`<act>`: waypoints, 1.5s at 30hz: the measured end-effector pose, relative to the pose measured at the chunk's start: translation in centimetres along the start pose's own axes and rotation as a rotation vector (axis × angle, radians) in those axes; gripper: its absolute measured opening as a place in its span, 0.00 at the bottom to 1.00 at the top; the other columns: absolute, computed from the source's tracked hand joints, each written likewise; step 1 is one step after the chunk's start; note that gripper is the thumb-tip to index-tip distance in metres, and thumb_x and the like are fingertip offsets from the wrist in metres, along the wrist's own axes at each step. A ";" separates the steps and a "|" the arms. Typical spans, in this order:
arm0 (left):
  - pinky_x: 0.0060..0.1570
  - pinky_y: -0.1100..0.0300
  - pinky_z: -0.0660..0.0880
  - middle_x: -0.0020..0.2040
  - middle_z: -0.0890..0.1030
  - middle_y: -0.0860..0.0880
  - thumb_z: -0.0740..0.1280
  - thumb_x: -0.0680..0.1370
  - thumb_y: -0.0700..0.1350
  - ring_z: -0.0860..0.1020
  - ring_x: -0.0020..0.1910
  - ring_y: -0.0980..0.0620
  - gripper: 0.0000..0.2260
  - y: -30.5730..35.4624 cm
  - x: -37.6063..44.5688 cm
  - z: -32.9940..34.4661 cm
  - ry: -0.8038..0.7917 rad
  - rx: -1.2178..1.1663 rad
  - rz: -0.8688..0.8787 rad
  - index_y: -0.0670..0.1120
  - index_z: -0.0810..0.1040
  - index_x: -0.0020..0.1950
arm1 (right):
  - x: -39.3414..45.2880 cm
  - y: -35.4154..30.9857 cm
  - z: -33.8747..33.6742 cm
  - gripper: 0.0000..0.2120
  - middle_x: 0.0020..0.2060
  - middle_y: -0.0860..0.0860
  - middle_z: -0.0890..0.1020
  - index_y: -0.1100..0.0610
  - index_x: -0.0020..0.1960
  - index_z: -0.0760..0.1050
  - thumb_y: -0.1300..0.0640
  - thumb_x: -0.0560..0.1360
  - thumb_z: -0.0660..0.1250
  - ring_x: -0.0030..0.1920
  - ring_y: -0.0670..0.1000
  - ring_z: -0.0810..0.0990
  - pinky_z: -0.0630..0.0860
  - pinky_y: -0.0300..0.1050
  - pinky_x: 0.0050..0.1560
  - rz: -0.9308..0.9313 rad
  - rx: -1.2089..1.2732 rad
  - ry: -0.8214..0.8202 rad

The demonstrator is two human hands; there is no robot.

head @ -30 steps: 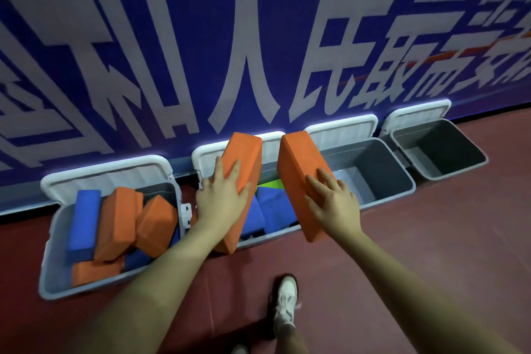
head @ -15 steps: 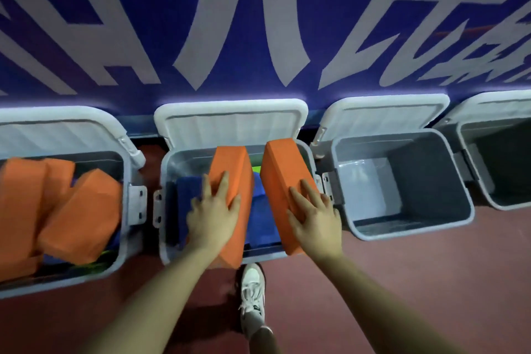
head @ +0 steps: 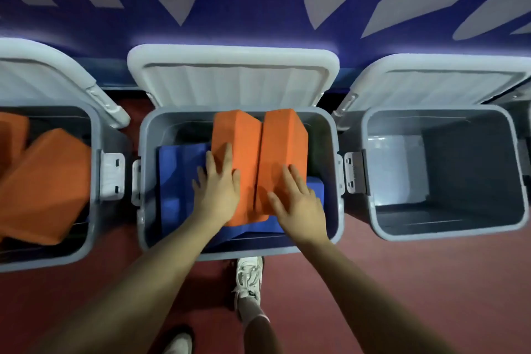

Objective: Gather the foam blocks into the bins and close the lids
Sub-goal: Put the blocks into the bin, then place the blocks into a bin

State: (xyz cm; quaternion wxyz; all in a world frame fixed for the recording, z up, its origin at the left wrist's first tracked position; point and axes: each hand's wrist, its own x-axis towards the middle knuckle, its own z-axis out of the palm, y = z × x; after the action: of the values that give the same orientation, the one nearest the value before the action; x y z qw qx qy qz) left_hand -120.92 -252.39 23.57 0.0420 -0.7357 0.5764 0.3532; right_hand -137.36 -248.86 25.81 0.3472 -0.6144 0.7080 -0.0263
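Standing along the blue banner (head: 258, 8): three grey bins, lids up. Middle bin (head: 339, 210) holds blue blocks (head: 178, 181) and two orange blocks side by side, touching. Left hand (head: 217, 195), fingers spread flat, presses left orange block (head: 238, 138); right hand (head: 298, 207), likewise spread, presses right orange block (head: 283, 138). Thumbs possibly hidden.

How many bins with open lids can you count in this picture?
3. The left bin holds orange blocks, the middle bin holds blue blocks and two orange ones under both hands, and the right bin shows none. More may lie beyond the frame.
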 end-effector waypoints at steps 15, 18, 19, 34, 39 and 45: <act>0.73 0.48 0.51 0.79 0.51 0.48 0.52 0.82 0.57 0.55 0.76 0.42 0.26 -2.9 -2.9 -7.7 0.016 0.354 0.341 0.52 0.50 0.79 | -2.7 -5.0 -0.7 0.25 0.78 0.45 0.52 0.43 0.77 0.54 0.42 0.81 0.53 0.72 0.61 0.61 0.65 0.60 0.67 0.099 -0.078 -0.015; 0.71 0.49 0.53 0.78 0.55 0.47 0.55 0.82 0.54 0.58 0.74 0.41 0.25 -3.3 -5.9 -11.8 0.068 0.331 0.443 0.50 0.54 0.78 | -6.0 -8.2 -2.4 0.25 0.77 0.46 0.55 0.44 0.77 0.56 0.44 0.81 0.55 0.71 0.61 0.62 0.67 0.58 0.66 0.108 -0.077 0.081; 0.70 0.49 0.55 0.77 0.58 0.45 0.55 0.82 0.54 0.61 0.73 0.40 0.25 -3.4 -7.2 -13.4 0.086 0.310 0.479 0.49 0.58 0.78 | -7.2 -9.4 -3.1 0.25 0.77 0.46 0.56 0.45 0.77 0.57 0.45 0.81 0.56 0.71 0.60 0.63 0.67 0.57 0.65 0.118 -0.069 0.114; 0.69 0.54 0.53 0.77 0.59 0.47 0.56 0.82 0.51 0.61 0.72 0.44 0.24 0.2 -30.0 -28.8 0.080 0.392 0.911 0.49 0.58 0.77 | -33.5 -21.0 -11.7 0.22 0.72 0.46 0.68 0.48 0.73 0.66 0.50 0.80 0.59 0.65 0.54 0.70 0.72 0.48 0.58 0.267 0.139 0.600; 0.68 0.55 0.53 0.76 0.61 0.47 0.56 0.82 0.51 0.61 0.73 0.45 0.22 2.4 -36.1 -26.6 -0.020 0.458 1.098 0.48 0.61 0.76 | -41.1 -19.6 -10.7 0.22 0.70 0.49 0.71 0.51 0.73 0.67 0.52 0.80 0.60 0.62 0.58 0.73 0.73 0.50 0.57 0.399 0.110 0.683; 0.68 0.53 0.58 0.75 0.63 0.45 0.55 0.80 0.53 0.64 0.71 0.43 0.24 4.7 -45.5 -20.8 -0.127 0.567 1.355 0.46 0.64 0.75 | -52.4 -16.4 -7.7 0.21 0.66 0.54 0.75 0.54 0.71 0.71 0.53 0.79 0.63 0.55 0.63 0.77 0.76 0.54 0.52 0.622 0.117 0.824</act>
State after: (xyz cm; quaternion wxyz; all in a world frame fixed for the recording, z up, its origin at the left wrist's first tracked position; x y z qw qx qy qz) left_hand -119.18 -226.53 66.59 0.0364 -0.1574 0.9701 0.1810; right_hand -127.22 -209.35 63.30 0.0646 -0.2933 0.9324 -0.2010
